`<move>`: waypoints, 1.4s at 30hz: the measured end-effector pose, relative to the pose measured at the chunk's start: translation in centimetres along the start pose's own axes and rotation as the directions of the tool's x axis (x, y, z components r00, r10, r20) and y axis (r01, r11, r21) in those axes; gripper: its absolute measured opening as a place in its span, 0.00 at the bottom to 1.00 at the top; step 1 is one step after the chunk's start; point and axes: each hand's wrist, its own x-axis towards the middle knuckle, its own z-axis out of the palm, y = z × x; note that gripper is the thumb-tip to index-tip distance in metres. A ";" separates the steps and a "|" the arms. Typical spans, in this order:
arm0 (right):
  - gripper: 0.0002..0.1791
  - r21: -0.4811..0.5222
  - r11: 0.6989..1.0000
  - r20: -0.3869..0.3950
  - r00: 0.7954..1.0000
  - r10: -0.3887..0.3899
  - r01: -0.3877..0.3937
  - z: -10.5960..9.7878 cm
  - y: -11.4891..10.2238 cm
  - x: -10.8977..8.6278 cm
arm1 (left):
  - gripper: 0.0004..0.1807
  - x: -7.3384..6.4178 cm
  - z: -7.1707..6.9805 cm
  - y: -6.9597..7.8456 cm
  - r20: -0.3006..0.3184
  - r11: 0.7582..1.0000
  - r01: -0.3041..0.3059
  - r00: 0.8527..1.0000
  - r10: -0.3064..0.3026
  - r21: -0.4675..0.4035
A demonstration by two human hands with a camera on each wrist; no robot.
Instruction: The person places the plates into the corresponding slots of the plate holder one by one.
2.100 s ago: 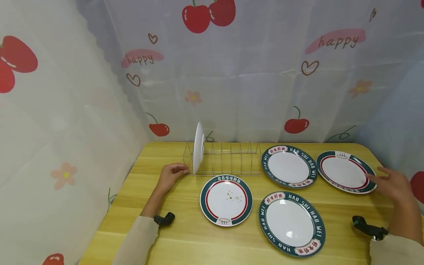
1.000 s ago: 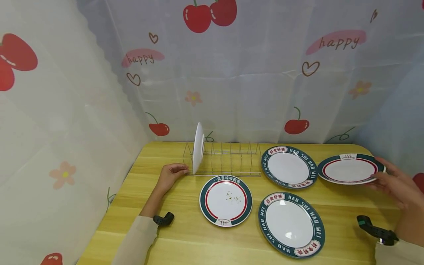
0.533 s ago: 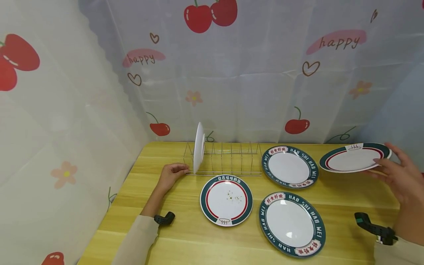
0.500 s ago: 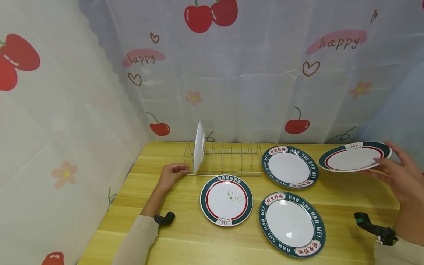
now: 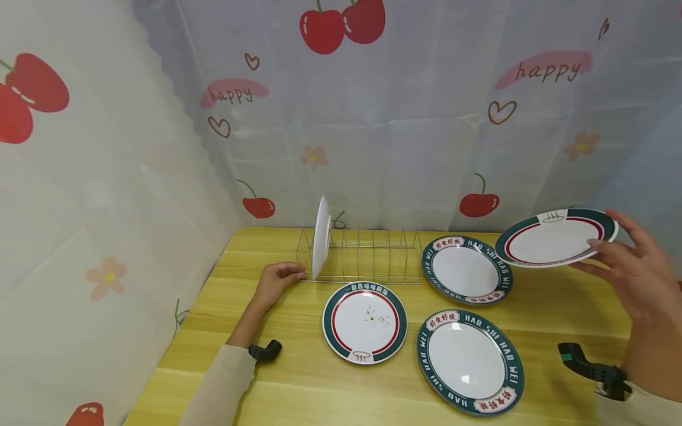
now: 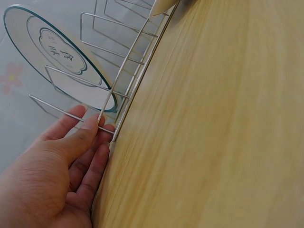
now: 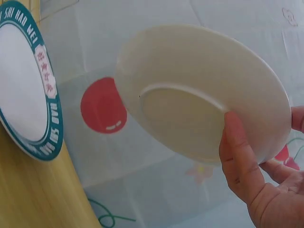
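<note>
Head: forward, down. Wrist views: close. Head, left wrist share rack point(image 5: 359, 257).

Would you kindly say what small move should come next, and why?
I'd probably carry the raised red-ringed plate left toward the wire dish rack: the right hand holds it aloft, the left hand pinches the rack's end, and one upright plate leaves most of the rack free.

Specks point(image 5: 371, 318) on plate point(image 5: 348, 322) right of left hand point(image 5: 274, 284): too small to identify. Held plate point(image 5: 556, 241) hides part of right hand point(image 5: 642, 281), head view. Rack point(image 6: 128, 61) beyond left hand cut off, left wrist view.
</note>
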 end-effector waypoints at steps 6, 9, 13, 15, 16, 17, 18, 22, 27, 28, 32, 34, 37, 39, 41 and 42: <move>0.34 0.010 1.000 0.036 0.999 -0.009 0.008 2.2 -0.6 0.1 | 0.07 0.0 0.2 -0.1 -0.005 1.000 0.008 1.000 -0.008 0.017; 0.34 -0.006 1.000 0.052 0.999 0.002 -0.002 3.2 -0.8 0.2 | 0.07 0.0 0.2 -0.1 -0.009 1.000 0.008 1.000 -0.008 0.007; 0.34 -0.013 1.000 0.077 0.997 0.012 -0.011 4.6 -0.9 0.1 | 0.07 -0.2 0.4 -0.2 -0.017 1.000 0.027 1.000 -0.027 0.002; 0.34 -0.021 1.000 0.091 0.996 0.009 -0.007 5.3 -0.8 -0.1 | 0.07 -0.4 0.4 -0.2 -0.019 0.999 0.035 0.999 -0.035 0.006; 0.35 -0.017 1.000 0.099 0.995 0.011 -0.009 5.6 -0.8 -0.1 | 0.07 -0.5 0.4 -0.2 -0.021 0.999 0.041 0.999 -0.041 0.006; 0.35 -0.014 1.000 0.108 0.994 0.011 -0.009 6.0 -0.8 -0.2 | 0.07 -0.6 0.4 -0.2 -0.022 0.999 0.044 0.999 -0.044 0.007; 0.35 -0.013 1.000 0.118 0.993 0.011 -0.010 6.3 -0.8 -0.2 | 0.07 -0.6 0.5 -0.2 -0.022 0.999 0.047 0.999 -0.046 0.008; 0.35 0.027 0.999 0.168 0.986 0.022 -0.027 7.7 -0.8 -0.4 | 0.08 -0.8 0.4 -0.3 -0.009 0.998 0.061 0.998 -0.061 0.002; 0.36 0.027 0.999 0.224 0.974 0.031 -0.038 9.6 -0.5 -0.5 | 0.09 -0.8 0.2 -0.3 0.004 0.997 0.074 0.997 -0.074 0.006; 0.36 0.014 0.999 0.229 0.973 0.031 -0.035 10.0 -0.5 -0.5 | 0.09 -0.8 0.2 -0.3 0.004 0.997 0.071 0.997 -0.071 0.007; 0.36 -0.067 0.997 0.230 0.972 0.049 -0.035 11.8 -0.3 -0.8 | 0.09 -0.7 0.1 -0.2 -0.005 0.999 0.053 0.999 -0.053 0.006; 0.37 -0.102 0.994 0.234 0.970 0.061 -0.038 12.6 -0.2 -0.9 | 0.09 -0.6 0.1 -0.1 -0.007 0.999 0.047 0.999 -0.047 0.005; 0.37 -0.150 0.987 0.234 0.968 0.086 -0.052 13.9 0.0 -1.3 | 0.08 -0.3 0.0 0.2 -0.007 0.999 0.040 0.999 -0.040 0.014; 0.37 -0.164 0.985 0.246 0.965 0.094 -0.054 14.7 0.0 -1.5 | 0.08 -0.1 0.0 0.3 -0.009 0.999 0.040 0.999 -0.040 0.015; 0.37 -0.173 0.984 0.259 0.961 0.096 -0.051 15.4 0.0 -1.6 | 0.08 0.0 0.0 0.4 -0.012 0.999 0.035 0.999 -0.035 0.017; 0.37 -0.172 0.984 0.271 0.958 0.092 -0.045 15.7 0.0 -1.7 | 0.08 0.0 -0.1 0.5 -0.015 0.999 0.036 0.999 -0.035 0.015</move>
